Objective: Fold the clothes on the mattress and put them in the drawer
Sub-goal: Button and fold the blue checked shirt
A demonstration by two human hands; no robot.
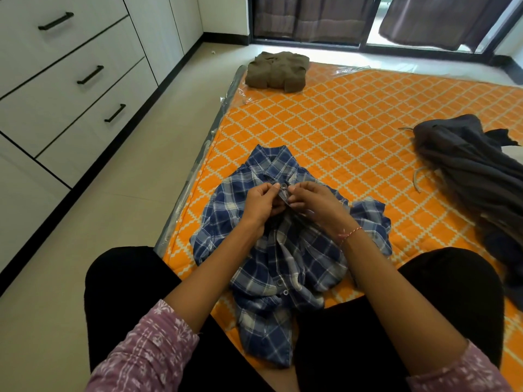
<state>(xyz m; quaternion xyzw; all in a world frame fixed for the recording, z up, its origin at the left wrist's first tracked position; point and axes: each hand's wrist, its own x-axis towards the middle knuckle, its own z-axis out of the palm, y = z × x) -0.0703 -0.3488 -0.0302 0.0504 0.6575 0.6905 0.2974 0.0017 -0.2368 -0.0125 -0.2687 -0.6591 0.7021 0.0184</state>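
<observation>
A blue plaid shirt (271, 258) lies rumpled on the orange patterned mattress (353, 123), collar pointing away from me. My left hand (261, 203) and my right hand (311, 198) both pinch the shirt's front placket just below the collar, at a button. A folded olive-brown garment (276, 70) sits at the mattress's far left corner. A loose dark grey garment (467, 176) lies heaped on the right side. The white drawers (70, 80) with black handles stand shut along the left wall.
Beige tiled floor (113, 222) runs between the drawers and the mattress. My knees in black trousers (127, 284) rest at the mattress's near edge. Dark curtains (311, 15) hang over a sliding glass door at the back.
</observation>
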